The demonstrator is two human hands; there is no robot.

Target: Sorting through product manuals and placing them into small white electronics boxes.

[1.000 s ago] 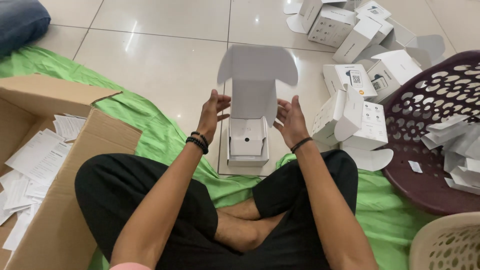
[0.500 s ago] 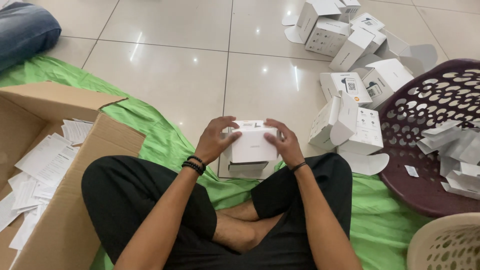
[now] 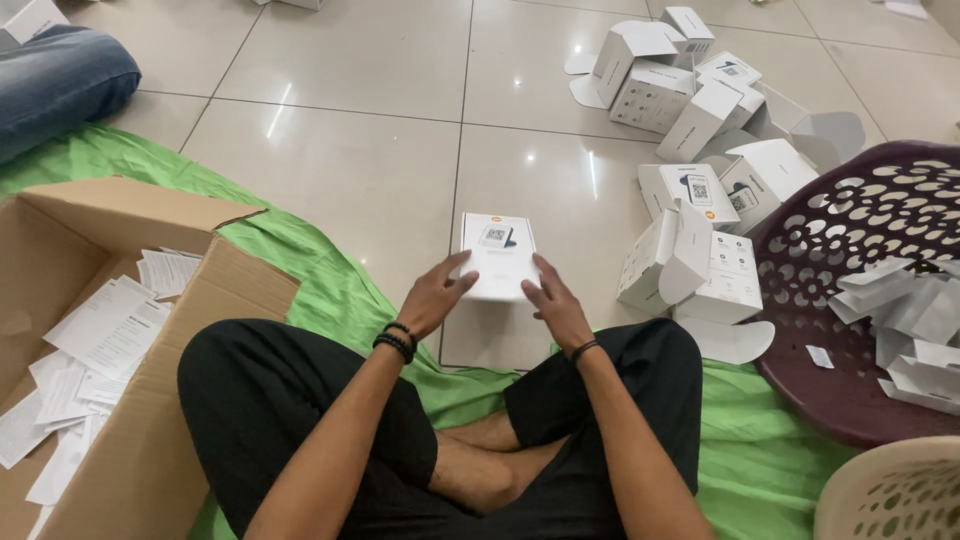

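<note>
We hold the closed white box (image 3: 497,256) between both hands: our left hand (image 3: 436,296) grips its left edge, our right hand (image 3: 553,303) its right, fingers spread along the sides. The box sits just ahead of our crossed legs, above the tiled floor (image 3: 350,120), long axis pointing away from us, both hands equally near. To the left, a cardboard carton (image 3: 150,420) holds loose paper leaflets (image 3: 105,330). To the right, a dark perforated basket (image 3: 850,260) holds folded white card pieces (image 3: 915,320); more white boxes (image 3: 690,110) lie beyond.
</note>
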